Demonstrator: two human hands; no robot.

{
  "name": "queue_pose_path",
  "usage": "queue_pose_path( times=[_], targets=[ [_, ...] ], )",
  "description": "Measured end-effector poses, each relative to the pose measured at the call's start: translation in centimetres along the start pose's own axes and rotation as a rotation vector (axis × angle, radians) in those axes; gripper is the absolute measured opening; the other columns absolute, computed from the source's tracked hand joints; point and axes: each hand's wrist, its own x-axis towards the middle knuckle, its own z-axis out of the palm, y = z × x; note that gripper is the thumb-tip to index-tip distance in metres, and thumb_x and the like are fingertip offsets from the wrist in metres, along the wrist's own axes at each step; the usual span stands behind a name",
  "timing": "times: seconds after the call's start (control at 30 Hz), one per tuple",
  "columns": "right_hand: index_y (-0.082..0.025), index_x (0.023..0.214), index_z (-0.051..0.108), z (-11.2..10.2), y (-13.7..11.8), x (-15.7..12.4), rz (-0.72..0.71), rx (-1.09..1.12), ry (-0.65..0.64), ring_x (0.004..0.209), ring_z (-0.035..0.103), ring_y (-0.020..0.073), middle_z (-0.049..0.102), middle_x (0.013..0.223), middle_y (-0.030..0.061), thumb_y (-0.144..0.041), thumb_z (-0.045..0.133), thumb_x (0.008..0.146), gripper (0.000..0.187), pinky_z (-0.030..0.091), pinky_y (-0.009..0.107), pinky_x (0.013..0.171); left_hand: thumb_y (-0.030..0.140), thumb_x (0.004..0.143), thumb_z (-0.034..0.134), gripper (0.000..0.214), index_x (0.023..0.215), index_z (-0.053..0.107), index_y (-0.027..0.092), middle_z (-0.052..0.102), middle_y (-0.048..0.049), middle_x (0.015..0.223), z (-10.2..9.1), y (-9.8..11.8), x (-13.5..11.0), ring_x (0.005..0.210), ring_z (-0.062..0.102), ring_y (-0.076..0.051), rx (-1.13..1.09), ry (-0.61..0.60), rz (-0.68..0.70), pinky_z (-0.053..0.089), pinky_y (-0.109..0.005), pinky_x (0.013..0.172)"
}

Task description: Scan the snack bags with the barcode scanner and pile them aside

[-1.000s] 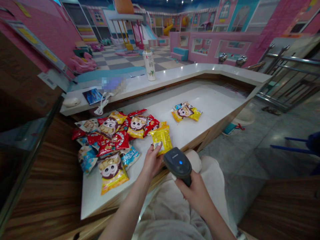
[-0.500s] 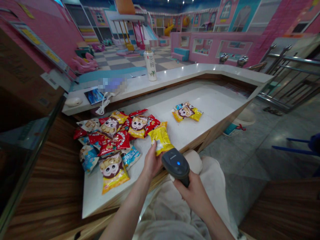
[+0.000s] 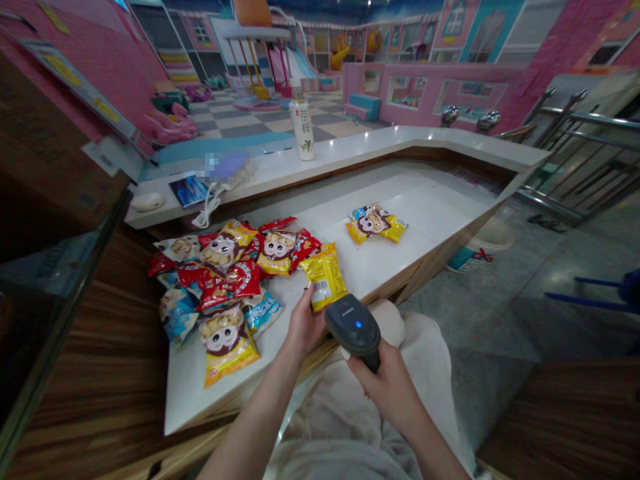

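Note:
My left hand (image 3: 301, 325) pinches the lower edge of a yellow snack packet (image 3: 325, 279), its back side with a white label facing up. My right hand (image 3: 384, 383) is wrapped round the grip of a dark barcode scanner (image 3: 354, 327), whose head with a blue light points at that packet from just below it. A pile of several red, yellow and blue snack packets (image 3: 223, 280) lies on the white counter (image 3: 425, 207) to the left. Two or three packets (image 3: 374, 223) lie apart, farther right on the counter.
A white bottle (image 3: 303, 125) stands on the raised ledge behind. A phone-like card (image 3: 187, 191), a white cable (image 3: 206, 208) and a white mouse (image 3: 145, 201) lie on the ledge's left end. A metal railing (image 3: 580, 153) stands at the right. My light-trousered knees are below the counter edge.
The yellow packet has stayed in my left hand and shifted only slightly. The scanner has stayed pointed at it. The view has drifted a little.

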Motion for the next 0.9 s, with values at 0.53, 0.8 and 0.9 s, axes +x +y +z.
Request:
queue_pose_path(
  times=[0.53,0.8,0.9],
  targets=[
    [-0.018,0.097,0.072,-0.1,0.2,-0.1,0.02,0.014,0.015,0.056,0.064,0.0201,0.065,0.054,-0.0018,-0.027,0.068,0.082,0.018,0.049,0.023,0.049,0.033,0.099,0.053,0.043,0.135,0.059,0.011,0.073,-0.0124,0.123,0.0,0.0,0.1,0.116,0.068,-0.027,-0.021,0.0,0.023,0.05,-0.042,0.108],
    [-0.018,0.097,0.07,-0.8,-0.3,-0.2,0.002,0.0,0.019,0.057,0.063,0.0197,0.064,0.056,-0.0022,-0.025,0.065,0.083,0.016,0.048,0.023,0.05,0.032,0.093,0.064,0.043,0.132,0.061,0.014,0.073,-0.0111,0.121,-0.2,-0.2,0.4,0.115,0.069,-0.025,0.053,0.065,0.07,0.052,-0.039,0.105],
    [-0.017,0.093,0.069,-1.5,0.0,-0.3,0.001,-0.02,0.04,0.052,0.057,0.0166,0.062,0.057,-0.0024,-0.025,0.062,0.083,0.014,0.044,0.022,0.048,0.03,0.088,0.069,0.043,0.129,0.063,0.018,0.072,-0.0095,0.124,0.2,-0.5,0.9,0.116,0.068,-0.024,0.191,0.077,0.123,0.052,-0.038,0.104]
  ],
)
